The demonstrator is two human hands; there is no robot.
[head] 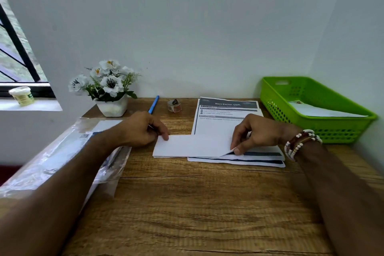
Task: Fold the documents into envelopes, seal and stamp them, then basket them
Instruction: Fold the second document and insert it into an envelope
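well, i'm working on the fold right now, so i'm judging the job as partly done rather than near its end. my left hand (145, 129) is curling in on itself and pinching the far-left corner of the folded sheet (182, 145), pinning it to the wooden desk (197, 203). my right hand (255, 133) is gripping the sheet's near-right corner between thumb and fingertips (236, 150), lifting it slightly off the paper beneath. that folded sheet is lying across the near edge of the stack of documents (224, 122), which is sitting face up in the middle of the desk, its dark printed header pointing toward the wall. several more pages are showing under it, so i'm guessing there are several more rounds of folding, sealing and stamping waiting for me. over on my right, the green basket (276, 91) is already holding at least one white envelope (324, 112), lying flat on its floor; i can't tell how many are stacked there. on my left, a clear plastic packet (68, 151) is hanging partly over the desk edge, and i'm taking it to be holding the fresh envelopes, though its contents are blurring together. a small roll (174, 105), possibly the stamps, is resting near the wall, and a blue pen (154, 104) is lying just to its left.
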